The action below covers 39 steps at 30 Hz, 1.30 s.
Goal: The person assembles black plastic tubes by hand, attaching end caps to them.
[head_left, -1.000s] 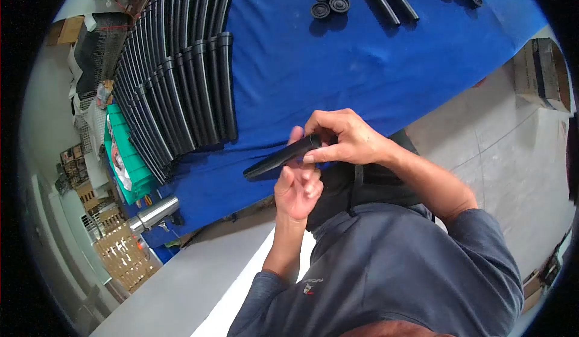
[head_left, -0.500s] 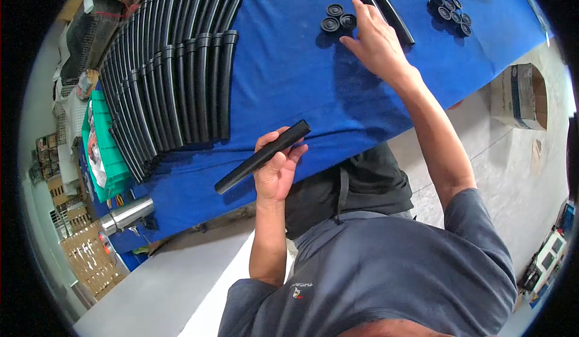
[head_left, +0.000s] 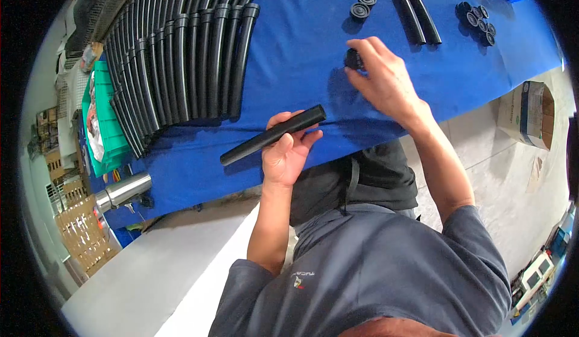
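Observation:
My left hand (head_left: pixel 288 153) is closed around a short black tube (head_left: pixel 247 148), which it holds at a slant above the front of the blue cloth. Between the thumb and fingers of my right hand (head_left: pixel 386 80) is a round black cap (head_left: pixel 354 59), partly covered by the fingers. Two more black caps (head_left: pixel 360 11) lie on the cloth beyond that hand, ring-patterned faces up. Farther right rest a pair of long black tubes (head_left: pixel 415 17) and a cluster of several small black caps (head_left: pixel 481 24).
Rows of curved black tubes (head_left: pixel 190 65) with collared ends fill the left of the blue-covered table (head_left: pixel 301 47). A green bin (head_left: pixel 104 117) and a metal cylinder (head_left: pixel 128 191) sit at its left edge. A cardboard box (head_left: pixel 526 115) stands on the floor at right.
My right hand has picked up one of the three caps and drawn it back toward the tube. The left hand still holds the tube. The view has shifted slightly.

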Tool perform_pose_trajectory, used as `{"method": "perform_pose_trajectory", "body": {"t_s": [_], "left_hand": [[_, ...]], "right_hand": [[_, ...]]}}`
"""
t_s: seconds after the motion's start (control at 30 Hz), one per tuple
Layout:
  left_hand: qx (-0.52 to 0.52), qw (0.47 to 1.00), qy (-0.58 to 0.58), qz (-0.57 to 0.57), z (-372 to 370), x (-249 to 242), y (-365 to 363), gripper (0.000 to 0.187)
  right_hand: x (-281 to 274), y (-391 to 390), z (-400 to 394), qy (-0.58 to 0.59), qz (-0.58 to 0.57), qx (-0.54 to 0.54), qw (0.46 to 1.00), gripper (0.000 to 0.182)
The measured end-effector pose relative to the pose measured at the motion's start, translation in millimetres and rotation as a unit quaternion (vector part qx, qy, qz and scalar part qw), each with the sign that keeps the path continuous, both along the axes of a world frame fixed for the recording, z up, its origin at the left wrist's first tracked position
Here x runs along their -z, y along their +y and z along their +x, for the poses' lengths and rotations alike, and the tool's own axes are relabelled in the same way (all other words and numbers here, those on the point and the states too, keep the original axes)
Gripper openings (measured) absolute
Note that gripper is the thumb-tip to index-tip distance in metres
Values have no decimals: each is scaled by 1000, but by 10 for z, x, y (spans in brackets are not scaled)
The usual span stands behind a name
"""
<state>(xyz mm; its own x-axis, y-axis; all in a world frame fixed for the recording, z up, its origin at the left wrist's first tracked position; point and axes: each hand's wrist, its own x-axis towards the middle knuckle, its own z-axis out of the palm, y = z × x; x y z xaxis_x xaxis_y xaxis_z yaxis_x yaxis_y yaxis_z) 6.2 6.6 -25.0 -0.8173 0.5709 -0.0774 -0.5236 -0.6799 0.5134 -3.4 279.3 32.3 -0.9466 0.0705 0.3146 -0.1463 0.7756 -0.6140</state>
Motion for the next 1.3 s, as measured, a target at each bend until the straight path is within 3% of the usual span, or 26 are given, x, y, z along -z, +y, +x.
{"method": "perform_pose_trajectory", "body": {"t_s": [0.17, 0.3, 0.33, 0.4, 0.5, 0.7, 0.83, 0.93, 0.97, 1.03, 1.07, 1.13, 1.17, 1.2, 1.23, 1.3], "left_hand": [[-2, 1000, 7, -3, 2, 21, -17, 46], [-2, 1000, -6, -1, 24, 28, -21, 46], [1, 1000, -11, 6, 19, 27, -18, 46], [5, 1000, -22, 12, 7, 16, -10, 45], [12, 999, -28, 21, -27, -2, -3, 43], [0, 997, -70, 21, 9, -102, 9, 43], [6, 991, -130, 36, 41, -92, -43, 42], [1, 992, -130, -9, 156, -245, -4, 41], [-6, 989, -145, -24, 196, -315, 32, 41], [-15, 982, -176, -60, 289, -469, 47, 39], [-4, 977, -118, -175, 366, -505, -7, 37], [18, 921, 18, -390, 479, -557, -159, 35], [-30, 812, 243, -530, 479, -611, -166, 39], [-80, 637, 451, -620, 455, -678, -168, 43], [-119, 513, 600, -602, 284, -725, -160, 48], [-155, 470, 593, -635, 139, -760, -14, 50]], "right_hand": [[203, -45, -102, -50, 55, -11, 997, 56], [-99, -117, 87, 33, 27, 45, 998, 71], [-190, -160, 167, 42, -14, 37, 998, 67], [-236, -279, 357, -58, -162, -19, 985, 60], [107, -543, 456, -177, -488, -61, 852, 57], [188, -802, 452, -154, -541, -111, 820, 53], [199, -771, 461, -142, -530, -126, 827, 42], [266, -734, 485, -134, -535, -144, 821, 40], [267, -711, 471, -95, -506, -160, 842, 36], [337, -741, 490, -101, -550, -149, 815, 31], [320, -706, 501, -122, -549, -144, 814, 30], [278, -675, 507, -128, -562, -120, 808, 31], [273, -676, 516, -132, -569, -112, 804, 31], [294, -694, 516, -126, -576, -110, 801, 31], [324, -713, 503, -119, -581, -112, 797, 32], [332, -705, 497, -118, -567, -113, 807, 34]]}}
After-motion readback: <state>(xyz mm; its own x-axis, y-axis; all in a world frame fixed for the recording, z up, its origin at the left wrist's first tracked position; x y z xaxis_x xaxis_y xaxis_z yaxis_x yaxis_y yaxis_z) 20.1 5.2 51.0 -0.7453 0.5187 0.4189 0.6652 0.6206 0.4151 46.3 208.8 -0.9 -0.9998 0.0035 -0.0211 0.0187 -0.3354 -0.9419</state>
